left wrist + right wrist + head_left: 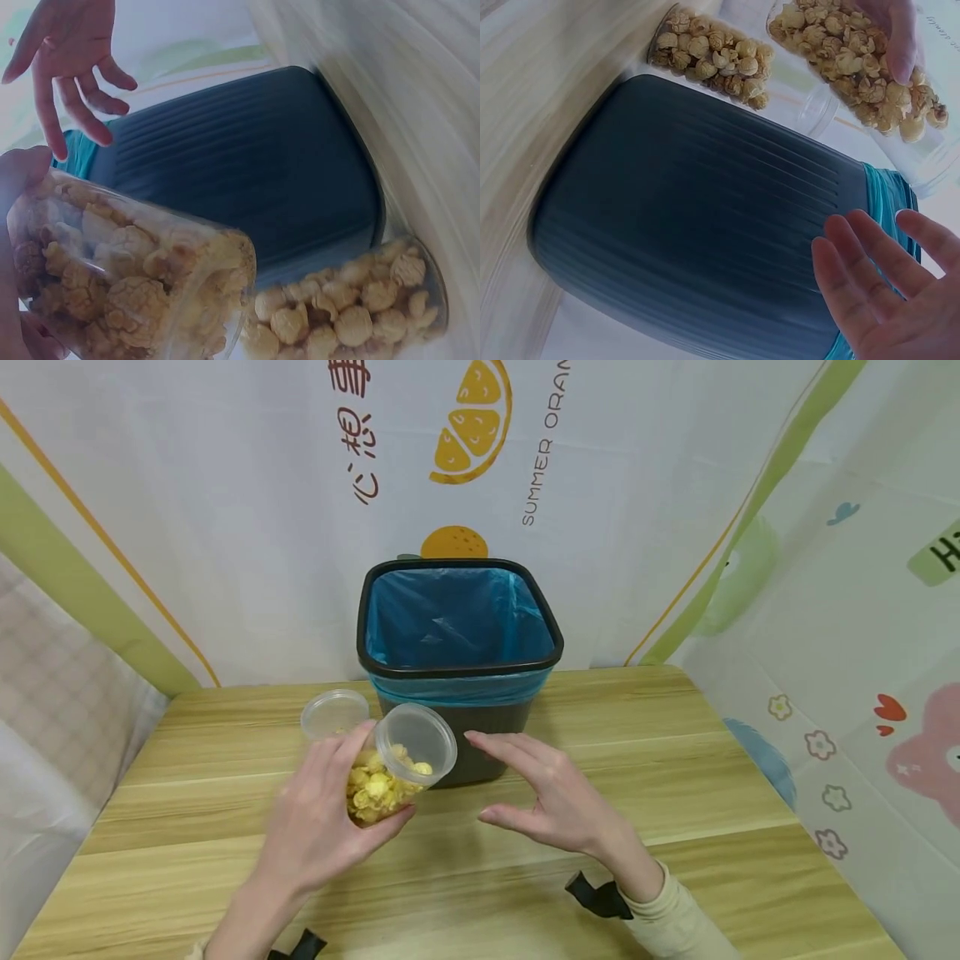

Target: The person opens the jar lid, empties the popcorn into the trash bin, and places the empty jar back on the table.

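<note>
A clear plastic jar (386, 768), partly filled with yellow popcorn (135, 300), is gripped in my left hand (315, 810). The jar is tilted, with its round mouth raised toward the bin and no lid over it. My right hand (543, 789) is held apart from the jar, fingers extended and palm empty, in front of the dark bin (705, 217). Behind the left hand a second clear jar (334, 714) stands on the table. Its popcorn shows in the right wrist view, while the left hand hides most of it in the head view.
The bin has a black rim (461, 672) and a blue plastic liner (457, 618) folded over its edge. It stands at the back of the wooden table (615, 752). Printed curtains (262, 527) hang close behind and along the right side.
</note>
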Action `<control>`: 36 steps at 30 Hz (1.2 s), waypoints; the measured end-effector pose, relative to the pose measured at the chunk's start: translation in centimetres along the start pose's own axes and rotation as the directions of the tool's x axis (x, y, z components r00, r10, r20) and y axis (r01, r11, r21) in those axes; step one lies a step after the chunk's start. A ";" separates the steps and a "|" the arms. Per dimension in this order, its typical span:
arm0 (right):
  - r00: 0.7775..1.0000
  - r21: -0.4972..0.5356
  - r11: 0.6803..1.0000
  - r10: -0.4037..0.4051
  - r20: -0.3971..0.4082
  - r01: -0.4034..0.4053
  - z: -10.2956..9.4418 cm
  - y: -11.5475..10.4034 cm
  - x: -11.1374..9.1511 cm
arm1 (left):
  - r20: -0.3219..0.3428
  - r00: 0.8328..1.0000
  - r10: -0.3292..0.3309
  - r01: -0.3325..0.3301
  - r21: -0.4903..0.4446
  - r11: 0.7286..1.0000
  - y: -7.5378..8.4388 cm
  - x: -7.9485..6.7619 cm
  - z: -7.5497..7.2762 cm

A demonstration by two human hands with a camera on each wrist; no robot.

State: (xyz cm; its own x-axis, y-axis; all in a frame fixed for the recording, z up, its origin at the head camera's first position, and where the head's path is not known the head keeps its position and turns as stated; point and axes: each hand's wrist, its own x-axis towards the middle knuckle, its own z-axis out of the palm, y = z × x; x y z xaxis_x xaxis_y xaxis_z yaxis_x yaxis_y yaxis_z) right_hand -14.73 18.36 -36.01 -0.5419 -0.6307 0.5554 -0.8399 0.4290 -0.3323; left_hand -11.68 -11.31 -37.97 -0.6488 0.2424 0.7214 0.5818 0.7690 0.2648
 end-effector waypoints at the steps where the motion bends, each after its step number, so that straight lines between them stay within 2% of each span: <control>1: 1.000 -0.001 1.000 0.001 -0.003 -0.001 0.0 0.0 0.0 | 0.005 1.000 0.013 -0.013 0.002 1.000 0.1 0.0 0.1; 9: 0.999 -0.006 0.999 0.034 -0.031 -0.034 -0.1 -0.1 0.0 | 0.024 0.996 0.080 -0.081 0.041 0.996 0.7 0.2 1.0; 17: 0.994 0.051 0.995 0.090 -0.061 -0.087 0.0 -0.2 -0.1 | 0.053 0.994 0.095 -0.098 0.044 0.994 1.0 0.3 1.7; 26: 0.993 0.048 0.997 0.072 -0.096 -0.068 0.1 -0.2 0.2 | 0.069 0.989 0.133 -0.137 0.058 0.989 1.6 0.1 2.4; 36: 0.992 0.005 0.996 0.084 -0.089 -0.084 0.1 -0.6 0.2 | 0.089 0.980 0.179 -0.186 0.083 0.979 1.9 -0.3 3.1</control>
State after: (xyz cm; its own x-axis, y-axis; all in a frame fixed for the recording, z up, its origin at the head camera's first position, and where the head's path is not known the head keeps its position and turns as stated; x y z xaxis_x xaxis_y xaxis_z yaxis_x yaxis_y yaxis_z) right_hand -14.35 17.86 -35.79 -0.6062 -0.5318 0.5913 -0.7913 0.4776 -0.3817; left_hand -11.87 -8.16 -39.68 -0.5751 0.4279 0.6973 0.6501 0.7565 0.0719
